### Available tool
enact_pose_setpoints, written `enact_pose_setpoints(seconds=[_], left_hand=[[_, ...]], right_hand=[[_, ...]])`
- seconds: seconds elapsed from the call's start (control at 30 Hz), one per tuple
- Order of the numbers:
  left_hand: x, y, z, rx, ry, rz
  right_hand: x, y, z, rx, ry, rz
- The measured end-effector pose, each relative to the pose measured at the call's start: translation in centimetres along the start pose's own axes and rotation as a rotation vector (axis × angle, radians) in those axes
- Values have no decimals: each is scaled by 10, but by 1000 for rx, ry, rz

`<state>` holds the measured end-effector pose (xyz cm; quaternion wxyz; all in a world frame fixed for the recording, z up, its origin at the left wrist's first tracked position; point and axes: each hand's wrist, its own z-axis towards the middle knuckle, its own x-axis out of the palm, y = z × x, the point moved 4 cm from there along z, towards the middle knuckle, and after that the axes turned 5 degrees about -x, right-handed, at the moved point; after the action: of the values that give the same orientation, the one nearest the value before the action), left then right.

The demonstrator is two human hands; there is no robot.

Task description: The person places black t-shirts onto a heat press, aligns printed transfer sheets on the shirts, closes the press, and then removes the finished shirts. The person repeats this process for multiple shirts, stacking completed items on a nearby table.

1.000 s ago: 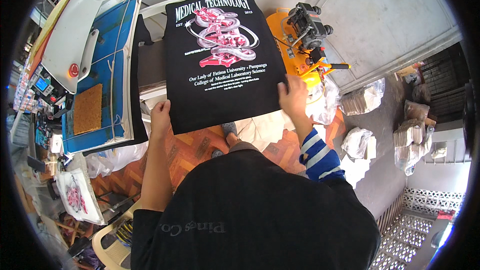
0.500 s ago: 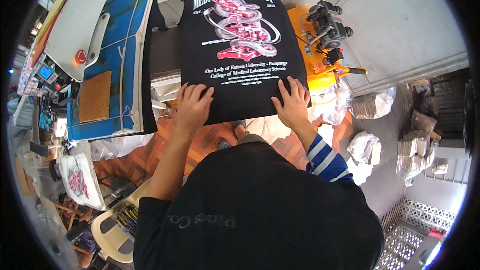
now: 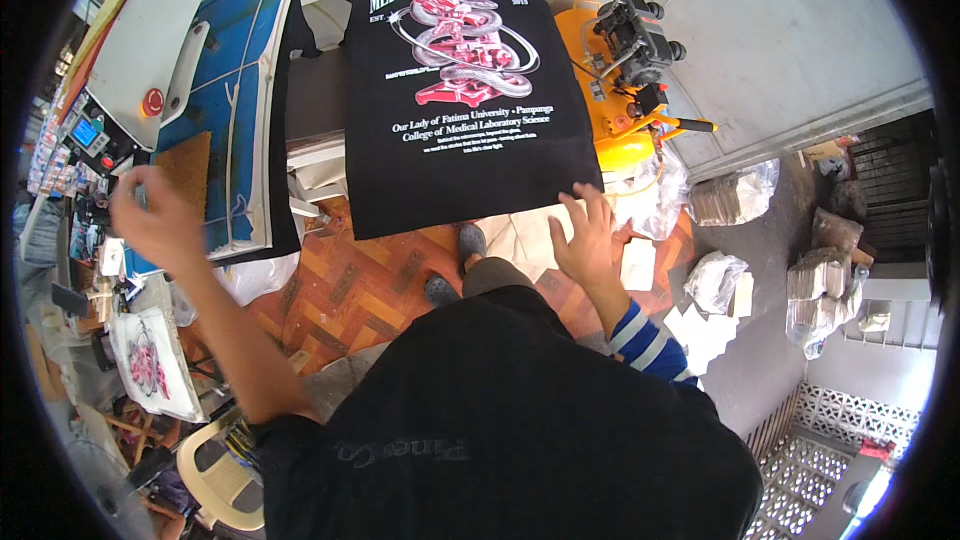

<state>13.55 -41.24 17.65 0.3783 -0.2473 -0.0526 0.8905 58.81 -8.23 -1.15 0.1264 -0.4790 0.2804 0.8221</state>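
Observation:
A black shirt (image 3: 450, 180) with a pink, grey and white printed design and white lettering lies flat across the platen at the top centre. My right hand (image 3: 580, 235) is just below its lower right corner, fingers spread, holding nothing. To the left, my left hand (image 3: 158, 215) is raised by a brown pad (image 3: 188, 165) on the blue-covered platen (image 3: 225, 50) of a heat press; its fingers are blurred by motion, so their grip is unclear. The white press head (image 3: 165, 25) carries a red button and a small control panel.
An orange air compressor (image 3: 615, 140) stands right of the shirt. Bagged bundles (image 3: 730, 190) and loose white sheets sit on the floor at the right. A cream plastic chair (image 3: 215, 470), a printed white sheet (image 3: 150, 365) and clutter line the lower left. A metal door (image 3: 760, 40) is at the upper right.
The shirt went from being held at both lower corners to lying flat under my hands. My left hand has since left it and swung left; my right hand has slipped down to the edge.

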Motion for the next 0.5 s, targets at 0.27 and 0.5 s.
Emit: enact_pose_setpoints(seconds=[0.27, 0.5], left_hand=[[48, 146, 43, -348, 562, 533], [61, 139, 35, -365, 573, 517]], right_hand=[[57, 65, 82, -213, 284, -90], [59, 54, 77, -183, 317, 20]])
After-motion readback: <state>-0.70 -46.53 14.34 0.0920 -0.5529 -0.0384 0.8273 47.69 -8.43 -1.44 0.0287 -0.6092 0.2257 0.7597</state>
